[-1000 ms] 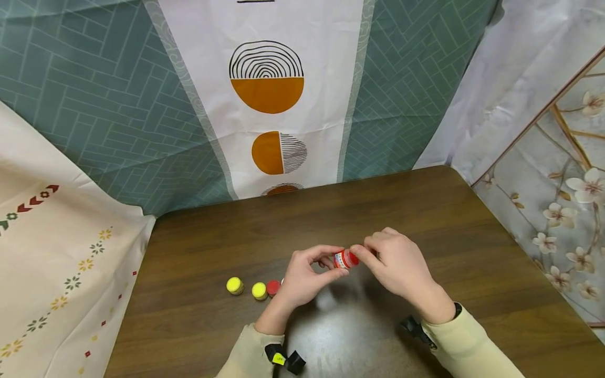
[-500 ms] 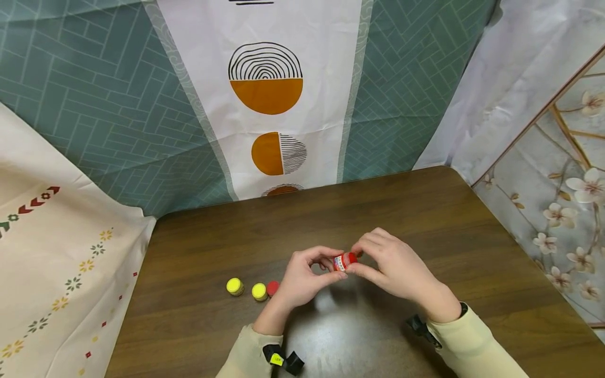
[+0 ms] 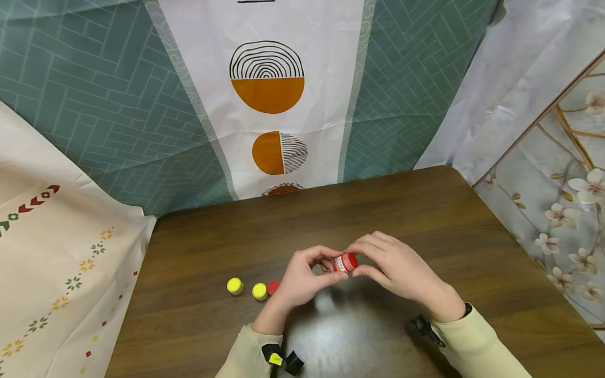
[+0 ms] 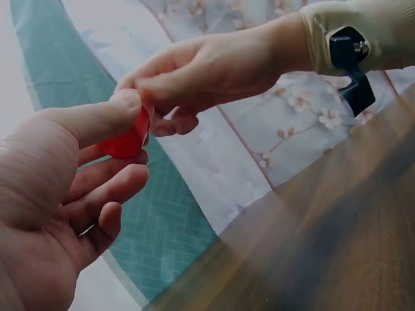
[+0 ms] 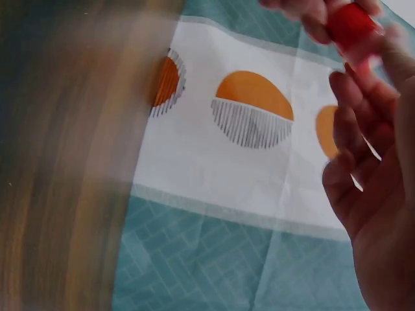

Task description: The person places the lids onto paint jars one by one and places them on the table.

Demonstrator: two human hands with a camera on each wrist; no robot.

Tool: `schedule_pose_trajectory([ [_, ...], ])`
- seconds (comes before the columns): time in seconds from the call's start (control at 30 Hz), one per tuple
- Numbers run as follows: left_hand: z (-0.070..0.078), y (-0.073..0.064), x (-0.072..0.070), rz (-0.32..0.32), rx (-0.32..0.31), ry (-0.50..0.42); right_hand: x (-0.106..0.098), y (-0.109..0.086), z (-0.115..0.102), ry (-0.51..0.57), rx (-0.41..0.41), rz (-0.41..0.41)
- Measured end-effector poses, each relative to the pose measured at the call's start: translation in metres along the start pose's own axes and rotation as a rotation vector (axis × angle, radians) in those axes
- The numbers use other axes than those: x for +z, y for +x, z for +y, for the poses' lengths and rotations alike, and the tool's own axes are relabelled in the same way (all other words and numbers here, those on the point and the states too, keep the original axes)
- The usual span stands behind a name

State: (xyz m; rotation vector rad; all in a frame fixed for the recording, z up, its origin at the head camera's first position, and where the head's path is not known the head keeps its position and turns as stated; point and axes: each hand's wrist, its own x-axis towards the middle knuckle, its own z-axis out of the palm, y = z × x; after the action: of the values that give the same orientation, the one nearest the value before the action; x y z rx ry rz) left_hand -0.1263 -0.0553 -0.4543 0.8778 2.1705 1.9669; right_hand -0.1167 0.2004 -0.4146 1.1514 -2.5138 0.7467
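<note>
A small jar with a red lid and a white-and-red label is held above the table, tipped sideways with its lid to the right. My left hand pinches the jar's body between thumb and fingers. At the lid, my right hand has its thumb and fingertips on opposite sides of the rim. The left wrist view shows the red jar under the left thumb, with the right fingers meeting it. In the right wrist view the red lid appears near the right thumb, slightly blurred.
Two jars with yellow lids, one yellow-lidded jar further left and another yellow-lidded jar, stand on the brown table. Beside them a red lid shows, partly hidden by my left hand. Patterned cloths hang around the table.
My right thumb and fingers have shifted round the lid, with the thumb now lower and nearer me. The left hand keeps its hold on the jar almost in place.
</note>
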Motion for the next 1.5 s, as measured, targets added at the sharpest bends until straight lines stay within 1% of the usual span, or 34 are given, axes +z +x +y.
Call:
schedule_pose_trajectory([
  [0.1,0.002,0.0,0.006,0.01,0.042,0.059,0.008,0.0,-0.001,-0.053,0.022,0.015],
  [0.23,0.004,-0.001,0.015,0.056,0.129,0.172,0.014,0.001,-0.003,-0.06,0.062,0.016],
  [0.3,0.004,-0.001,0.018,0.081,0.145,0.213,0.015,0.001,-0.004,-0.059,0.077,0.013],
  [0.43,0.003,-0.003,0.02,0.111,0.143,0.255,0.015,0.002,-0.004,-0.066,0.099,0.0],
  [0.53,0.002,-0.003,0.02,0.109,0.125,0.277,0.015,0.002,-0.005,-0.068,0.114,-0.015],
  [0.63,0.003,-0.002,0.019,0.089,0.088,0.307,0.014,0.002,-0.005,-0.073,0.128,-0.028],
  [0.77,0.005,-0.001,0.017,0.036,0.042,0.323,0.015,0.003,-0.005,-0.088,0.121,-0.033],
  [0.87,0.007,-0.002,0.015,0.003,0.039,0.342,0.016,0.004,-0.006,-0.097,0.11,-0.034],
  [0.97,0.009,-0.002,0.009,-0.003,0.053,0.366,0.015,0.005,-0.007,-0.107,0.118,-0.015],
  [1.03,0.011,-0.003,0.002,0.009,0.061,0.371,0.013,0.005,-0.006,-0.108,0.135,0.012],
  [1.1,0.014,-0.004,-0.01,0.034,0.056,0.373,0.011,0.005,-0.005,-0.105,0.156,0.042],
  [1.17,0.019,-0.007,-0.026,0.063,0.04,0.381,0.008,0.004,-0.004,-0.096,0.179,0.06],
  [1.23,0.022,-0.014,-0.045,0.097,0.024,0.406,0.004,0.003,-0.001,-0.089,0.207,0.065],
  [1.3,0.025,-0.025,-0.067,0.141,0.011,0.451,0.001,-0.001,0.002,-0.081,0.238,0.054],
  [1.4,0.025,-0.051,-0.102,0.23,-0.037,0.549,-0.004,-0.008,0.006,-0.07,0.293,0.024],
  [1.43,0.025,-0.06,-0.114,0.269,-0.068,0.581,-0.006,-0.01,0.008,-0.068,0.312,0.015],
  [1.5,0.022,-0.081,-0.136,0.351,-0.153,0.634,-0.009,-0.016,0.011,-0.067,0.345,0.0],
])
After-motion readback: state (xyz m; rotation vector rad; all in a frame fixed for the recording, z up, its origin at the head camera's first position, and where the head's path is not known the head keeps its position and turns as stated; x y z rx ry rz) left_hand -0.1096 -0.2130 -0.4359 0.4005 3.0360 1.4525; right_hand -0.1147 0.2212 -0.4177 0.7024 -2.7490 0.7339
